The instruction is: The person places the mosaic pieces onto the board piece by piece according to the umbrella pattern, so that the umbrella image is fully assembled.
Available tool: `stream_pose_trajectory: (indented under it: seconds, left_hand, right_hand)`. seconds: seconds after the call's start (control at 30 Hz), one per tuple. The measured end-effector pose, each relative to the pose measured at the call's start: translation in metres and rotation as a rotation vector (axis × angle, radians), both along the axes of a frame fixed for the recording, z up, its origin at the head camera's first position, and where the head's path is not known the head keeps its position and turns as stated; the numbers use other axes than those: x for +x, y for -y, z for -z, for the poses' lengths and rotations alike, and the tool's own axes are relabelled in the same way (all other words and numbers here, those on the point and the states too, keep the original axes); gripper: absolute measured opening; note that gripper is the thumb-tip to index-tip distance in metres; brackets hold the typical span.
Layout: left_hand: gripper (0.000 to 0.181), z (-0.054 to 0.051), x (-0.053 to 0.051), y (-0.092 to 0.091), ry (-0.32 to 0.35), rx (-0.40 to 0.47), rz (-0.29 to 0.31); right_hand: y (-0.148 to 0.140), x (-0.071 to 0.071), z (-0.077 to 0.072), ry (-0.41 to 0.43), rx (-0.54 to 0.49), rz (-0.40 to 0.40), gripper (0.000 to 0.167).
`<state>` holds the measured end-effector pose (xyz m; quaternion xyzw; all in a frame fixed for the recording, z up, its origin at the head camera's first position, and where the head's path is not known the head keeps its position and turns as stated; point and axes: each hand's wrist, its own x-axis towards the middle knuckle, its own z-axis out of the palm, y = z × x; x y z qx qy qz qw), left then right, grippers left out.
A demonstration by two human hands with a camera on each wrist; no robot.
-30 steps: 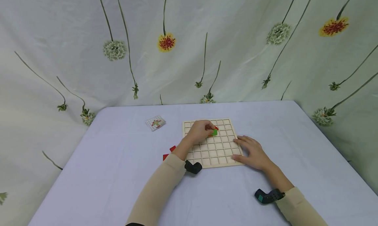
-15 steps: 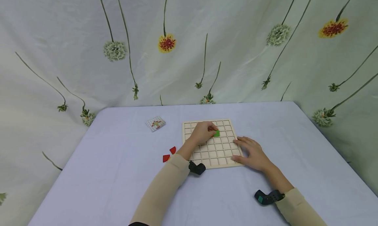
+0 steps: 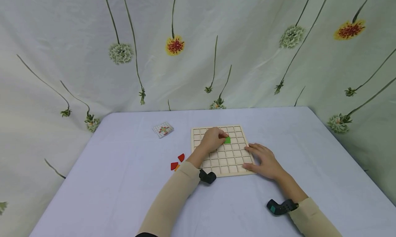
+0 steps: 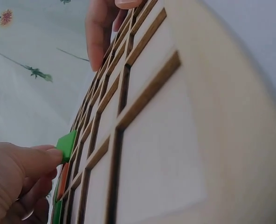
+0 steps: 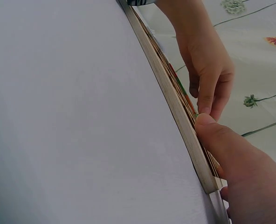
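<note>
My left hand (image 3: 213,140) is over the upper middle of a wooden grid board (image 3: 225,170). It pinches a green square tile (image 3: 227,140) between thumb and fingers; in the left wrist view the tile (image 4: 66,146) stands tilted above the grid. Close under it, an orange piece (image 4: 62,181) and another green piece (image 4: 58,212) lie on the board, partly hidden by the fingers. My right hand (image 3: 263,160) rests on the board's right edge, fingers extended and thumb apart. In the right wrist view its thumb (image 5: 222,140) touches the board's rim.
Left of the board lie two red pieces, a nearer one (image 3: 174,166) and a farther one (image 3: 181,157), with an orange piece (image 3: 177,167) partly behind the left sleeve. A printed pattern card (image 3: 163,130) lies at the back left of the white-covered table (image 3: 123,182). Flowered cloth (image 3: 198,51) hangs behind.
My left hand has shifted slightly right with the green tile. A red piece seen beyond the tile a second ago is now hidden. The right hand stays put.
</note>
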<state>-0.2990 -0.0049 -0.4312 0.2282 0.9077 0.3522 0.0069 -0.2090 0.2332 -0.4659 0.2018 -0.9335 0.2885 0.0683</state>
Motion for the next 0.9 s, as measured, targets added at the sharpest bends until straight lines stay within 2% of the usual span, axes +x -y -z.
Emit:
stream_pose_trajectory:
  seconds: [0.2, 0.43, 0.7, 0.9]
  left_hand:
    - [0.015, 0.003, 0.001, 0.001, -0.008, -0.045, -0.001]
    - [0.014, 0.001, 0.003, 0.005, -0.023, -0.033, 0.015]
    - [0.016, -0.009, 0.011, 0.026, -0.036, 0.006, -0.016]
    - [0.016, -0.01, 0.019, 0.044, -0.057, -0.005, -0.028]
  right_hand:
    - [0.0, 0.0, 0.0, 0.005, -0.001, -0.003, 0.069]
    - [0.0, 0.001, -0.001, 0.007, -0.003, -0.001, 0.068]
    - [0.001, 0.001, -0.002, 0.004, -0.004, -0.004, 0.068]
    - [0.0, 0.001, -0.001, 0.001, -0.007, -0.005, 0.068]
